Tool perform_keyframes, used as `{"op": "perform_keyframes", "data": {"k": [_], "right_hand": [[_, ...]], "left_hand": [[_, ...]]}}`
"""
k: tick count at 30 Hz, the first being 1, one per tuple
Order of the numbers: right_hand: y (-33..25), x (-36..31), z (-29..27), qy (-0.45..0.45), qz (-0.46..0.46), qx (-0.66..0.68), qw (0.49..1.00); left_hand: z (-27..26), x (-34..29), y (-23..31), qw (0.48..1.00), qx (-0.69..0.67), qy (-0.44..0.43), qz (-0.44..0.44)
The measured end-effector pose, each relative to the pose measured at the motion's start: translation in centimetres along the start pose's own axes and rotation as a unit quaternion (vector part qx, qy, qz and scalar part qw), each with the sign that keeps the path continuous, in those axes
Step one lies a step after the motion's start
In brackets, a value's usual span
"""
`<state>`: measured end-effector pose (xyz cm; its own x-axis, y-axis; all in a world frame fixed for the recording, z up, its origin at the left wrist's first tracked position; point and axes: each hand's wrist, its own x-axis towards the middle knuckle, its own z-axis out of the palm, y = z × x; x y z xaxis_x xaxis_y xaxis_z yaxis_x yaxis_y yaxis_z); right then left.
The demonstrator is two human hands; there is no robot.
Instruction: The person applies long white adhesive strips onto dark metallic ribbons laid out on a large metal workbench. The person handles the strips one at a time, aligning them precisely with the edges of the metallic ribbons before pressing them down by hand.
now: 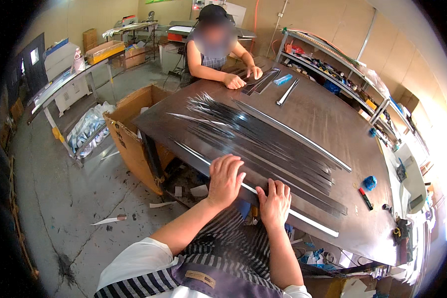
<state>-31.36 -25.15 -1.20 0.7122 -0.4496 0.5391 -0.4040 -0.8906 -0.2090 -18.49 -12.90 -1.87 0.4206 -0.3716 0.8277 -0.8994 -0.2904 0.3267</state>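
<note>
Down from my head camera, both my hands lie flat at the near edge of the dark bench (333,119). My left hand (225,179) presses palm-down on a long strip (263,193) with a bright edge that runs along that near edge; my right hand (274,202) lies just beside it on the same strip. Neither grip is closed on anything: fingers are spread and resting on top, not wrapped around. I judge I am holding the strip flat and lining it up; the next move calls for steady, even pressure so it does not slide.

Counting: one big heap of thin dark strips (263,136) fanned across the middle, too many to number; one red marker (366,198); one blue roll (369,182); one open cardboard box (129,129) on the left. Another person's two hands (243,77) work on strips at the far end.
</note>
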Motion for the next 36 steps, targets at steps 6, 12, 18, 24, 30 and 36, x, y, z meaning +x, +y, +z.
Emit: {"op": "perform_keyframes", "data": {"k": [6, 12, 18, 24, 30, 36], "right_hand": [[0.4, 0.5, -0.3, -0.017, 0.003, 0.005, 1.000], [0.6, 0.9, -1.3, -0.062, 0.022, 0.073, 0.995], [1.4, 1.1, -1.6, -0.097, 0.027, 0.119, 0.988], [1.8, 1.1, -1.5, -0.099, 0.007, 0.137, 0.986], [1.7, 0.9, -1.3, -0.082, 0.003, 0.145, 0.986], [2.3, 0.6, -1.0, -0.012, 0.005, 0.197, 0.980]], "left_hand": [[2.7, 2.7, 1.7, 0.998, -0.013, -0.055, 0.026], [2.8, 2.6, 1.6, 0.993, -0.032, -0.108, 0.020], [2.8, 3.1, 1.8, 0.992, -0.028, -0.126, 0.003], [3.1, 3.0, 1.5, 0.991, -0.028, -0.134, -0.009], [2.9, 3.1, 1.7, 0.991, -0.027, -0.133, -0.013], [3.2, 1.7, 0.8, 0.992, -0.064, -0.088, 0.064]]}}
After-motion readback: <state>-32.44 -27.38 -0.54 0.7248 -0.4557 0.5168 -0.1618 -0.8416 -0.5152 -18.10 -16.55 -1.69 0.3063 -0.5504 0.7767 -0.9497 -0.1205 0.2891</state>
